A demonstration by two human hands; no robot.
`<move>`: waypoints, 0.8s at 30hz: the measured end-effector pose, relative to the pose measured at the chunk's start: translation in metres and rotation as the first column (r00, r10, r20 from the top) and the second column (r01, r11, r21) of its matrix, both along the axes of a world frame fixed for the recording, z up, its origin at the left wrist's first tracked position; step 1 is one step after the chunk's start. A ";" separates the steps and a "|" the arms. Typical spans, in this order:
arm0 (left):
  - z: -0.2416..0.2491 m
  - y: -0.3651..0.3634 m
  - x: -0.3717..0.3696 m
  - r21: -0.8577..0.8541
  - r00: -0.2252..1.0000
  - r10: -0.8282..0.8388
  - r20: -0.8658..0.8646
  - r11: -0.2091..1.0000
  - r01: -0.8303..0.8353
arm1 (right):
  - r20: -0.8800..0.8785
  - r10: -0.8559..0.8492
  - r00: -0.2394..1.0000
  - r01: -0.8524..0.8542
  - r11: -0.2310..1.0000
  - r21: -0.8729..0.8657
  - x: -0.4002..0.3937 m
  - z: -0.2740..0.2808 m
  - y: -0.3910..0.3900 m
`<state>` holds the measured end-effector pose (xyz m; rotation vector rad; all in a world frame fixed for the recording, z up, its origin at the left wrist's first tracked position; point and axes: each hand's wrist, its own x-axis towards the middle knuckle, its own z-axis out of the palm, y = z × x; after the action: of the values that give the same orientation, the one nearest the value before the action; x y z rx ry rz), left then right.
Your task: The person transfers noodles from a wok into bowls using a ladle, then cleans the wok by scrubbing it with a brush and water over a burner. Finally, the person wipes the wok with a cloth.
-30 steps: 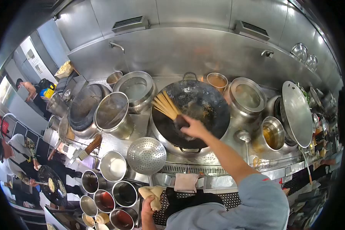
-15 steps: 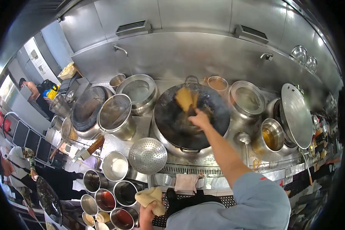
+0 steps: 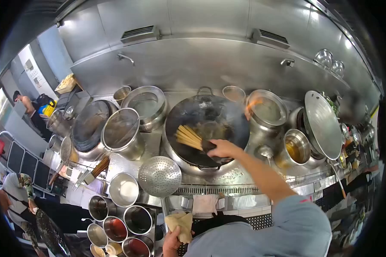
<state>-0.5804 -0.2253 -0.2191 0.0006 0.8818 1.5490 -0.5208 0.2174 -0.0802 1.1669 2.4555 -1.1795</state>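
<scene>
My right hand (image 3: 223,148) is closed round the dark handle of a bamboo brush (image 3: 188,137), whose pale bristles fan out to the left inside the large black wok (image 3: 233,122). Liquid and steam show in the wok behind the brush. At the bottom, my left hand (image 3: 172,240) grips a folded beige cloth (image 3: 180,225). A perforated ladle (image 3: 159,176) lies just above the cloth, with its handle running down towards that hand.
Metal pots with sauces (image 3: 116,228) stand at lower left. A strainer pot (image 3: 121,128) and lidded pot (image 3: 145,105) are left of the wok. At right are an oil pot (image 3: 296,147), a ladle (image 3: 265,152) and a flame. A co-worker (image 3: 19,197) holds a wok at far left.
The brush has swung down and left, from upright to nearly sideways, and my right hand has moved slightly lower. The whole view has shifted a little. A flame now shows right of the wok.
</scene>
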 end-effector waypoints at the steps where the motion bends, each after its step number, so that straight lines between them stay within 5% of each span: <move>1: -0.012 -0.009 0.000 -0.020 1.000 0.000 -0.008 1.000 0.000 | 0.055 0.126 0.990 -0.131 0.987 0.090 0.027 -0.005 0.007; 5: -0.016 -0.018 0.004 -0.025 0.994 0.068 -0.083 0.997 -0.071 | 0.275 0.365 0.889 -0.424 0.883 0.199 0.102 0.039 0.090; 6: -0.008 -0.010 0.005 -0.004 0.989 0.098 -0.113 0.995 -0.099 | 0.545 0.261 0.797 -0.423 0.885 0.194 0.060 0.043 0.145; 8: -0.004 0.007 -0.002 -0.119 0.994 -0.019 -0.103 0.993 0.007 | 0.651 0.072 0.756 -0.358 0.878 0.319 0.002 0.037 0.152; 9: -0.006 0.014 -0.004 -0.091 0.991 -0.062 -0.116 0.995 0.051 | 0.499 0.012 0.867 -0.266 0.857 0.442 -0.016 0.041 0.115; 13: -0.001 0.014 0.002 -0.026 0.992 -0.040 -0.122 0.999 0.037 | 0.440 0.145 0.886 -0.374 0.784 0.495 0.006 0.007 0.038; 14: -0.011 0.003 0.007 -0.049 0.994 0.004 -0.108 0.999 -0.010 | 0.507 0.131 0.852 -0.383 0.815 0.435 0.021 0.035 0.022; 17: -0.003 -0.009 0.019 -0.151 0.986 0.094 -0.140 0.982 -0.115 | 0.700 0.235 0.674 -0.642 0.656 0.397 0.048 0.061 0.083; 18: -0.005 -0.007 0.019 -0.153 0.981 0.117 -0.153 0.978 -0.140 | 0.873 0.150 0.463 -0.672 0.702 0.236 0.020 0.079 0.100; 20: -0.008 -0.002 0.019 -0.155 0.974 0.144 -0.174 0.973 -0.172 | 0.857 0.140 0.495 -0.599 0.770 0.220 -0.026 0.067 0.146; 23: -0.005 0.009 0.014 -0.180 0.976 0.105 -0.192 0.974 -0.141 | 0.455 0.164 0.875 -0.391 0.793 0.467 -0.031 0.006 0.108; 24: -0.001 0.009 0.013 -0.155 0.973 0.104 -0.208 0.978 -0.138 | 0.472 0.170 0.865 -0.403 0.794 0.454 -0.022 0.007 0.081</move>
<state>-0.5678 -0.2160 -0.2204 -0.0215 1.1894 1.6023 -0.5425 0.2983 -0.0732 0.9533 2.5537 -0.1097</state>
